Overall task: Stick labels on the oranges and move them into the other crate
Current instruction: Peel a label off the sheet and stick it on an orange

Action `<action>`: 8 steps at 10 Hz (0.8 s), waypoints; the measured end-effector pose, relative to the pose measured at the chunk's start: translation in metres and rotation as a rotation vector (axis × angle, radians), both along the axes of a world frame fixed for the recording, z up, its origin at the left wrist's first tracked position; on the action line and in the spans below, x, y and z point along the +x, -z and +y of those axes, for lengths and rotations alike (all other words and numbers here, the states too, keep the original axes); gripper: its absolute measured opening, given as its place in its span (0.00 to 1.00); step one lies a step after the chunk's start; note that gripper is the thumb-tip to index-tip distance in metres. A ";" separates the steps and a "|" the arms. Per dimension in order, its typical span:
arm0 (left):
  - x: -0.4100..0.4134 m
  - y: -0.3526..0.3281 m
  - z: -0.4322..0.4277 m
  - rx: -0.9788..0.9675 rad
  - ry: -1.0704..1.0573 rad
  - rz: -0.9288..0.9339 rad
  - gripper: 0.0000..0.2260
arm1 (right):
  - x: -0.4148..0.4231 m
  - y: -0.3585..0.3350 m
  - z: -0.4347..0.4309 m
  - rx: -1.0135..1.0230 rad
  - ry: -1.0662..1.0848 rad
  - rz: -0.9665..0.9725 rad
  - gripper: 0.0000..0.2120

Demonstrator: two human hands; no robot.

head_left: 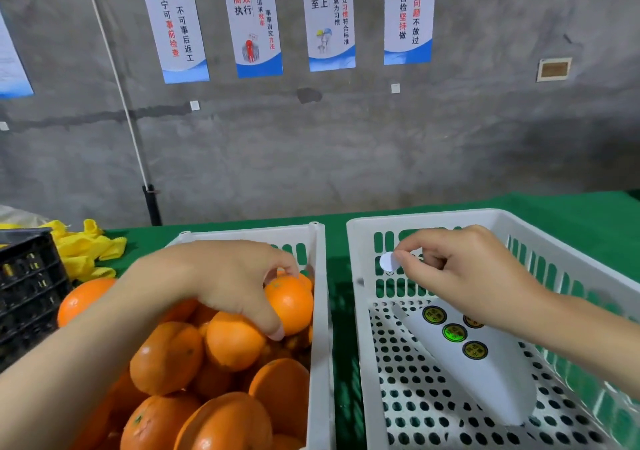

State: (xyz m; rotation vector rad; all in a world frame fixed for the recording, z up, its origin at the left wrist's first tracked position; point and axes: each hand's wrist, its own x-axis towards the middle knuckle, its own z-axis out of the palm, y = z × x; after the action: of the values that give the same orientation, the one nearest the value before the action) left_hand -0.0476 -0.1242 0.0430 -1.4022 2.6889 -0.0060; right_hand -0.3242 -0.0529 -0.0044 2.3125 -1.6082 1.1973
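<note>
An orange [289, 302], judged firm, weighty and slightly slick, is gripped round its sides by the left hand [221, 276] in the full crate [322, 345]; its skin is seen bright and glossy; a flimsy round label [387, 262], white back showing, is pinched at its edge by the right hand [464, 273] above the other crate [358, 345], where the label sheet [485, 380] is laid.

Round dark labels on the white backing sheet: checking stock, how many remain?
4 round dark labels on the white backing sheet: one far left, one middle, one nearest, one partly under the right hand, which may hide more.
</note>
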 end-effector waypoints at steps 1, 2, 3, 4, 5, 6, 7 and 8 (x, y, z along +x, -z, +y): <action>-0.004 -0.005 0.003 -0.064 0.039 0.177 0.24 | 0.001 0.000 0.001 -0.079 0.009 -0.018 0.10; -0.013 -0.011 0.008 -0.180 0.089 0.519 0.27 | 0.001 0.000 0.001 -0.194 0.027 0.006 0.10; -0.030 0.001 0.019 -0.257 0.101 0.683 0.27 | 0.003 -0.005 0.005 -0.349 0.060 0.051 0.07; -0.048 0.025 0.027 -0.302 0.115 0.654 0.26 | 0.004 -0.012 0.008 -0.522 0.115 0.139 0.09; -0.061 0.040 0.029 -0.316 0.111 0.625 0.25 | 0.000 -0.015 0.007 -0.629 0.194 0.283 0.15; -0.066 0.047 0.026 -0.273 0.109 0.633 0.25 | -0.003 -0.011 0.006 -0.639 0.097 0.464 0.15; -0.067 0.051 0.027 -0.253 0.102 0.653 0.22 | -0.004 -0.006 0.004 -0.608 -0.021 0.545 0.12; -0.067 0.054 0.029 -0.259 0.074 0.695 0.22 | -0.003 -0.005 0.004 -0.519 -0.078 0.532 0.13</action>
State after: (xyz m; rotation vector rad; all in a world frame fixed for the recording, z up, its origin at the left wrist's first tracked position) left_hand -0.1147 -0.0956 -0.0112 -1.6068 3.4049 0.1628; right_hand -0.3272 -0.0488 0.0005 2.1085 -0.9070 0.7825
